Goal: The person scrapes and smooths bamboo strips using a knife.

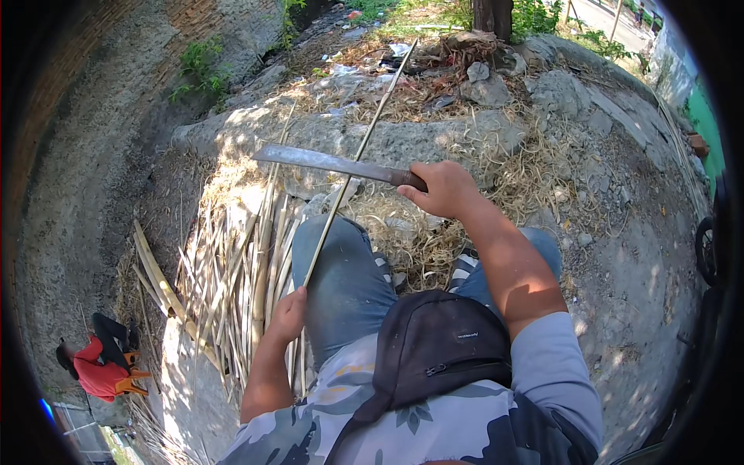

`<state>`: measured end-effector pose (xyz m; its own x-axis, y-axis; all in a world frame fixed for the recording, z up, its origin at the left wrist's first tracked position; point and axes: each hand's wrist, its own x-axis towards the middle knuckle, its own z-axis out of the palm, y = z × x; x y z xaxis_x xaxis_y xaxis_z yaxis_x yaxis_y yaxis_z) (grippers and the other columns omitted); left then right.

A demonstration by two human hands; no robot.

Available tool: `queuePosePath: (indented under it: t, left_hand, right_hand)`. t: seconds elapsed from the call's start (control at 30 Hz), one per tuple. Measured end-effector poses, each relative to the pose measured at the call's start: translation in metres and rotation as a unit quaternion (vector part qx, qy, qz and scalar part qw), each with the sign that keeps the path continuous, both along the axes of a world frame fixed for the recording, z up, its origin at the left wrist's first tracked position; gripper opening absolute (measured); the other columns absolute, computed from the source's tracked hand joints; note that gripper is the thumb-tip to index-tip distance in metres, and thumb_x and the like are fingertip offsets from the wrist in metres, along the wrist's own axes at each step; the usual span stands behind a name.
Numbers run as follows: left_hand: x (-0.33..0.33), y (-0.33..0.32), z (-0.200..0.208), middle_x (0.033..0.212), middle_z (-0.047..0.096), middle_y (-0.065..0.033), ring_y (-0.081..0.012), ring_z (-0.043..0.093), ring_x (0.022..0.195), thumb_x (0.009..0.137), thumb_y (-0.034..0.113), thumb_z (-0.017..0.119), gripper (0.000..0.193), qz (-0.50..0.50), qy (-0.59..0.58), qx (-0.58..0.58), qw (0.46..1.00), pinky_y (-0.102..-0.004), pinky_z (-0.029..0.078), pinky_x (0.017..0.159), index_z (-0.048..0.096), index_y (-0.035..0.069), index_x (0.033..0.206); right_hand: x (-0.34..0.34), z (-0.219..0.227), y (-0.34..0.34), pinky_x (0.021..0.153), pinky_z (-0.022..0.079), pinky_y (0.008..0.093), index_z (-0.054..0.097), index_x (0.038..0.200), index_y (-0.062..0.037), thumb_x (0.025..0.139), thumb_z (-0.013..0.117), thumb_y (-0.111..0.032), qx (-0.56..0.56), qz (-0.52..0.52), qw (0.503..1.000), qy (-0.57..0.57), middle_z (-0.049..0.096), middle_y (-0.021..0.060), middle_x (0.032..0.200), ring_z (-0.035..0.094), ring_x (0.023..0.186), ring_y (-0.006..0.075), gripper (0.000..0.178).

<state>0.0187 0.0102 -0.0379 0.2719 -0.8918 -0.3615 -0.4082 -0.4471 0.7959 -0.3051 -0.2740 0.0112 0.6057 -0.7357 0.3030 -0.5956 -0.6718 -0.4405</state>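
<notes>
**Machete laid against a bamboo strip**

The right hand (443, 188) grips the handle of a machete (333, 163), blade reaching left across a long thin bamboo strip (358, 156); the left hand (288, 315) is closed around the strip's lower end, beside the left knee; split bamboo slats (232, 287) lie piled on the ground at left; a person in red (99, 366) crouches further left.

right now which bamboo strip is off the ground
The long thin strip held in the left hand, crossing the machete blade; the rest lie piled.
</notes>
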Motion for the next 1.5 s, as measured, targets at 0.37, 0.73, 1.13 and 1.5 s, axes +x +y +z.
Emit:
queuePosePath:
  t: [0.37,0.73,1.13,1.5]
  left_hand:
    - [-0.001,0.001,-0.015,0.069,0.050,0.0014,-0.0101,0.047,0.065,0.108,0.048,0.042,0.053,0.000,-0.005,-0.028,1.000,-0.0288,0.040,0.060,0.055,0.005,0.080]
    - [0.008,0.001,-0.017,0.062,0.047,0.0015,-0.0097,0.043,0.054,0.107,0.052,0.041,0.056,-0.007,-0.023,-0.029,0.999,-0.0278,0.036,0.050,0.051,0.010,0.072]
    - [-0.005,-0.005,-0.004,0.075,0.054,0.0007,-0.0101,0.049,0.073,0.109,0.045,0.041,0.055,0.013,0.005,0.016,1.000,-0.0291,0.044,0.067,0.061,0.000,0.086]
    - [0.001,-0.001,-0.014,0.072,0.054,-0.0062,-0.0159,0.051,0.072,0.108,0.046,0.042,0.056,-0.002,-0.069,0.011,0.998,-0.0341,0.044,0.068,0.059,-0.002,0.085]
  right_hand:
    - [-0.008,-0.004,-0.015,0.069,0.051,0.0501,0.063,0.087,-0.0115,0.089,0.065,-0.054,-0.048,0.039,0.998,0.022,0.067,0.0128,0.074,0.065,0.073,0.0394,0.043]
    - [-0.001,0.000,-0.001,0.070,0.052,0.0520,0.063,0.089,-0.0113,0.089,0.065,-0.056,0.000,-0.018,0.999,0.044,0.068,0.0145,0.077,0.068,0.078,0.0399,0.045]
    - [-0.022,-0.004,-0.020,0.071,0.051,0.0500,0.066,0.093,-0.0115,0.088,0.068,-0.052,0.037,-0.037,0.998,0.035,0.068,0.0149,0.082,0.066,0.081,0.0392,0.041]
    - [-0.023,-0.011,-0.023,0.067,0.052,0.0491,0.066,0.088,-0.0099,0.089,0.067,-0.053,0.000,-0.014,1.000,-0.004,0.067,0.0145,0.077,0.068,0.077,0.0399,0.043]
